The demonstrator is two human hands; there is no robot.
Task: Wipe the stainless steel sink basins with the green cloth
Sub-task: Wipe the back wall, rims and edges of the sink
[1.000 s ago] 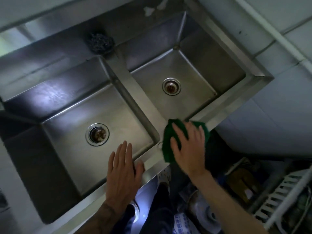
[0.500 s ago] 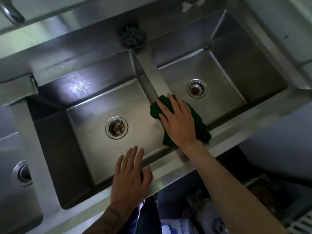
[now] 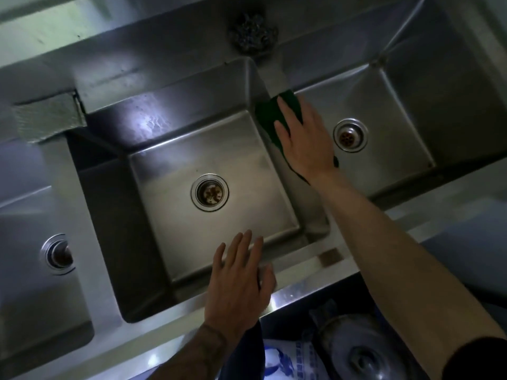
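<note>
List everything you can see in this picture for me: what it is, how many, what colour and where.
sink basins: three, steel grey, side by side; the left one is partly out of frame
drains: three, silver rims, one in each basin floor
green cloth: one, dark green, on the divider between the middle and right basins
scouring pad: one, dark grey wire, on the back ledge above that divider
textured block: one, grey, back ledge at the left; I cannot tell what it is
printed bag: one, blue and white, below the sink's front edge
round metal object: one, grey, beside the bag
left hand: one, flat on the front rim
right hand: one, flat on the cloth
</note>
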